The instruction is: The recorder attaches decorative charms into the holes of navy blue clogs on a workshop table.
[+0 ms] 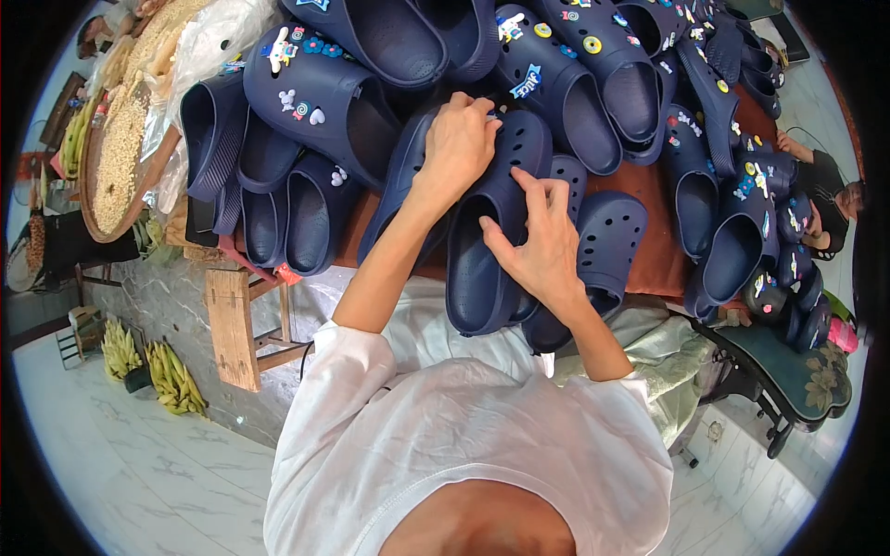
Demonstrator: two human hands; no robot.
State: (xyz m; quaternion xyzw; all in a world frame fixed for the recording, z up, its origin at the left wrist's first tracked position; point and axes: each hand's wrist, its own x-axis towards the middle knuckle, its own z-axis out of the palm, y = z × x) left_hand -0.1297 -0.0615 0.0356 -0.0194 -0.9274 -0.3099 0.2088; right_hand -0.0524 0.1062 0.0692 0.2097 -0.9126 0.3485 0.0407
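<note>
A brown table (654, 250) carries heaped navy clogs (565, 83); plain clogs (607, 250) lie at its near edge.

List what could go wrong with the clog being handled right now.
1. The plain navy clog juts over the table's near edge; with the left hand pressing at its toe and the right hand only touching its side, it might slide off.
2. The decorated clogs are piled loosely just behind; a nudge may topple some.
</note>
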